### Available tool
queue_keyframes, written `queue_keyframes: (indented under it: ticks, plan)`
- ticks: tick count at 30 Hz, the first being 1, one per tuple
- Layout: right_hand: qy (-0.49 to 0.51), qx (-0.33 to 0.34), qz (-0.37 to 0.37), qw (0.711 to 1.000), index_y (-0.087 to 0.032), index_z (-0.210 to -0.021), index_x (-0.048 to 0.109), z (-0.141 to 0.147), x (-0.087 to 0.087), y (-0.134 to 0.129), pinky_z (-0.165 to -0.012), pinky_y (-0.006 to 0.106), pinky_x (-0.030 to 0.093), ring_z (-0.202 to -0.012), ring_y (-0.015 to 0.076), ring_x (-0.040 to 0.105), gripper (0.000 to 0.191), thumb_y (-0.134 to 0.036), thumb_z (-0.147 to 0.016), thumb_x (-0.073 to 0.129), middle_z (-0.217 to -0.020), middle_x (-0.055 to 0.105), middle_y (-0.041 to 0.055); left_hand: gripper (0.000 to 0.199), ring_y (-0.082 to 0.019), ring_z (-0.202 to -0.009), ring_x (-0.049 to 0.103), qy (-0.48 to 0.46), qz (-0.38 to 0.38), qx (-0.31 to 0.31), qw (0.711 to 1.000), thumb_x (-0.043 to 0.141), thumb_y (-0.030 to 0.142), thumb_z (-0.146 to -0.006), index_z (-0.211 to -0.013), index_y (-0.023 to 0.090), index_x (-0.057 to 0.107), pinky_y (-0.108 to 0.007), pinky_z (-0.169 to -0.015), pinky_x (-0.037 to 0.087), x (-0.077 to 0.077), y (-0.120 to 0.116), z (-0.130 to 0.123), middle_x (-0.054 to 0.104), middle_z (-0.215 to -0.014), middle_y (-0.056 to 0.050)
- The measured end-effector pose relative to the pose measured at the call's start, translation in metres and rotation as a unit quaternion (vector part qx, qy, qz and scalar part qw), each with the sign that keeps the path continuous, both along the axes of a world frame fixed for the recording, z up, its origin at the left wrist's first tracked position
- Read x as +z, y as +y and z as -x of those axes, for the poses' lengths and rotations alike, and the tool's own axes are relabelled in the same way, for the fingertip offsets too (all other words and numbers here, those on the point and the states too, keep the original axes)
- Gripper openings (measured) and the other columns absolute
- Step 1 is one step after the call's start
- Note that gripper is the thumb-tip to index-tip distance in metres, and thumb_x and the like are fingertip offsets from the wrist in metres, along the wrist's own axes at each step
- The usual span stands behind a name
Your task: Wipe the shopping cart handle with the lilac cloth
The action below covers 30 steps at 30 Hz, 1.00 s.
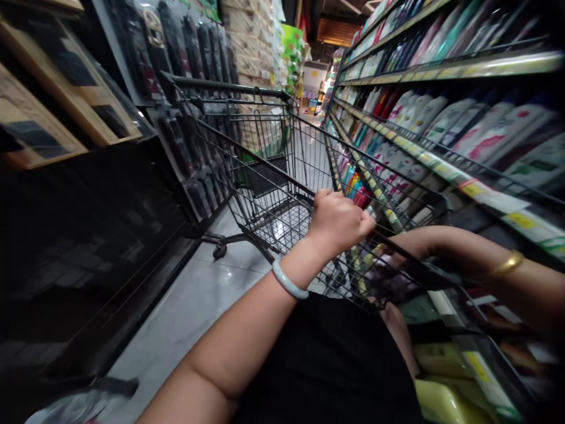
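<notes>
A dark wire shopping cart point(265, 168) stands in the aisle, tilted in the view. My left hand point(338, 218), with a pale bracelet on its wrist, is closed round the top rail of the cart's near side. Over the rail farther right reaches my right arm, with a gold bangle. Its hand point(395, 256) hangs low inside the cart by a blurred purplish item point(382, 274); its fingers are hidden behind the rail and wires. Bare wire shows on the cart's floor at the far end.
Shelves of bottles with a price rail point(441, 162) line the right side, close to the cart. Packaged goods hang on a rack point(189, 53) at the left, above a black cabinet point(88, 235). Stacked boxes stand farther back. Pale floor tiles point(198, 300) run between.
</notes>
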State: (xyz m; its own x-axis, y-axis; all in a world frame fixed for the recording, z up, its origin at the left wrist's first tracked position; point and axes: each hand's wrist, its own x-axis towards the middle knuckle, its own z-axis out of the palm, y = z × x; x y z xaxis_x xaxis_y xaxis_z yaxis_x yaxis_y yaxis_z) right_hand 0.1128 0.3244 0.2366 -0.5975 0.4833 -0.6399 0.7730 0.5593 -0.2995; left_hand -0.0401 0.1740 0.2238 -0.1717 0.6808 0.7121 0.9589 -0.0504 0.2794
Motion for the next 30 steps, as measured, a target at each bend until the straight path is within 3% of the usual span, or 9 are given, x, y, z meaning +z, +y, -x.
queue_keyframes:
  ticks: [3,8,10,14,17,20,22,26,30]
  plan:
    - [0.020,0.074,0.129,0.989,-0.016,-0.065,0.059,0.004,0.011,0.004,-0.054,0.022,0.030,-0.057,0.0066,0.039,0.010,-0.016,-0.066,0.069,-0.058,0.049,-0.0063,0.038,-0.021,-0.077,0.059,0.005,0.028,0.001,1.000,0.048,0.029,-0.090,-0.059,0.019,0.067,-0.048,-0.091,0.032,0.005,0.003,0.008,0.072,-0.071,-0.006]
    - [0.150,0.003,0.187,0.971,-0.019,-0.089,0.062,0.013,0.014,0.002,-0.053,0.021,0.032,-0.057,0.0079,0.042,0.031,-0.040,-0.067,0.070,-0.068,0.052,-0.0059,0.039,-0.021,-0.075,0.059,0.028,0.054,0.012,0.998,0.046,0.029,-0.090,-0.062,0.019,0.070,-0.046,-0.089,0.034,0.009,0.009,0.024,0.072,-0.071,-0.006]
    - [0.140,0.027,0.153,0.978,-0.019,-0.081,0.061,0.022,0.010,-0.002,-0.053,0.022,0.032,-0.056,0.0076,0.040,0.024,-0.037,-0.067,0.070,-0.064,0.050,-0.0065,0.039,-0.021,-0.074,0.058,0.034,0.055,0.013,0.998,0.046,0.028,-0.090,-0.061,0.019,0.069,-0.045,-0.087,0.035,0.009,0.011,0.031,0.072,-0.069,-0.006]
    - [0.062,0.135,0.080,0.986,-0.018,-0.058,0.055,0.040,0.004,-0.010,-0.053,0.022,0.034,-0.056,0.0079,0.037,0.015,-0.019,-0.059,0.070,-0.053,0.048,-0.0062,0.040,-0.020,-0.073,0.056,0.044,0.062,0.010,0.997,0.044,0.028,-0.090,-0.059,0.019,0.066,-0.044,-0.085,0.037,0.009,0.014,0.047,0.069,-0.067,-0.007]
    - [0.113,0.107,0.117,0.981,-0.018,-0.065,0.058,0.043,0.011,-0.014,-0.051,0.021,0.034,-0.056,0.0082,0.040,0.011,-0.023,-0.061,0.068,-0.056,0.051,-0.0057,0.040,-0.020,-0.073,0.054,0.051,0.069,0.000,0.996,0.043,0.028,-0.092,-0.057,0.020,0.063,-0.044,-0.086,0.039,0.012,0.013,0.058,0.066,-0.066,-0.006]
    - [0.187,0.054,0.157,0.968,-0.020,-0.071,0.052,0.037,0.022,-0.017,-0.049,0.019,0.032,-0.051,0.0059,0.038,0.014,-0.028,-0.064,0.061,-0.057,0.044,-0.0085,0.042,-0.021,-0.073,0.053,0.053,0.074,-0.008,0.996,0.043,0.027,-0.094,-0.054,0.021,0.056,-0.045,-0.089,0.042,0.014,0.011,0.072,0.063,-0.067,-0.006]
    - [0.183,0.065,0.144,0.970,-0.021,-0.070,0.048,0.034,0.026,-0.018,-0.048,0.019,0.032,-0.049,0.0055,0.038,0.013,-0.025,-0.064,0.059,-0.055,0.041,-0.0095,0.044,-0.021,-0.073,0.053,0.053,0.080,-0.015,0.995,0.041,0.027,-0.095,-0.052,0.023,0.050,-0.046,-0.096,0.043,0.016,0.011,0.083,0.063,-0.068,-0.006]
    - [0.044,0.163,0.031,0.985,-0.018,-0.067,0.060,0.039,0.026,-0.008,-0.050,0.021,0.034,-0.049,0.0081,0.043,0.005,-0.015,-0.063,0.062,-0.055,0.055,-0.0059,0.043,-0.023,-0.077,0.057,0.049,0.096,-0.025,0.994,0.038,0.027,-0.096,-0.054,0.024,0.044,-0.050,-0.120,0.032,0.020,0.012,0.102,0.063,-0.071,-0.005]
    - [0.090,0.162,0.000,0.983,-0.015,-0.056,0.065,0.051,0.019,0.012,-0.053,0.025,0.040,-0.050,0.0115,0.046,0.007,-0.010,-0.057,0.070,-0.048,0.057,-0.0025,0.039,-0.027,-0.098,0.061,0.029,0.091,-0.013,0.995,0.036,0.031,-0.100,-0.068,0.023,0.059,-0.060,-0.127,0.017,0.026,0.000,0.085,0.070,-0.092,-0.007]
